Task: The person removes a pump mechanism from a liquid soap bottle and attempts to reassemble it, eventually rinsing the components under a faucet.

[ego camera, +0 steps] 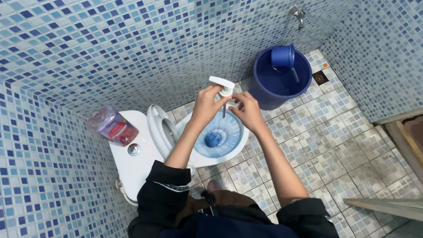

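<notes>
Viewpoint: a single head-worn camera, looking steeply down from above the person's own chest.
Facing: toward the blue-and-white mosaic tiled wall (127, 28) and the white ceramic toilet bowl (220, 135).
Nearness: forearms fill the centre; the floor lies farther below.

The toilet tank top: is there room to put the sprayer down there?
Yes. The white tank top is bare around the flush button; only the purple bottle crowds its far end. The floor tiles between the toilet bowl and the blue bucket are open too. Both hands hold the pump sprayer over the bowl.
</notes>
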